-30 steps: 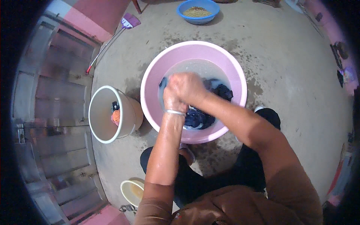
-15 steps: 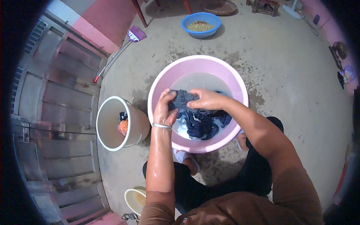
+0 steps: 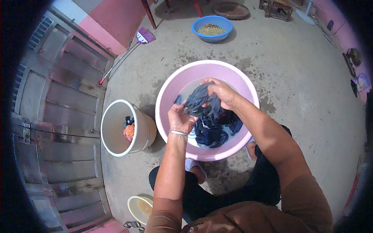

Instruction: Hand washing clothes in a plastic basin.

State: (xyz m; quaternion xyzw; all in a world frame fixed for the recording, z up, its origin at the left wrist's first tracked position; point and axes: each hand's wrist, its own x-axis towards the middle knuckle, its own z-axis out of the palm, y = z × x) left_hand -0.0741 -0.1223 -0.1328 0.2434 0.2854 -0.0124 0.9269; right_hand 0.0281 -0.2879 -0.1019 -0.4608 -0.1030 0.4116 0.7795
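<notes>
Over a round pink basin [image 3: 167, 97] of cloudy water, a wet grey-blue cloth [image 3: 200, 99] hangs stretched between my hands. My left hand [image 3: 182, 118], with a silver bangle at the wrist, is closed on its lower left side. Higher up and to the right, my right hand [image 3: 223, 93] grips the other end, fingers curled round the fabric. Dark navy clothes [image 3: 211, 136] lie soaking in the water below, partly covered by the held cloth. Folds of fabric hide some of my fingertips.
Left of the basin, a tall white bucket [image 3: 149, 134] holds an orange cloth [image 3: 129, 131] and darker pieces. A small cream tub [image 3: 134, 207] stands near my left arm. Beyond are a blue bowl [image 3: 213, 38] of small pale pieces and a purple broom [image 3: 145, 35].
My right hand has moved up and right, spreading the cloth that was bunched between both hands. My left hand has shifted slightly right and down, still gripping it.
</notes>
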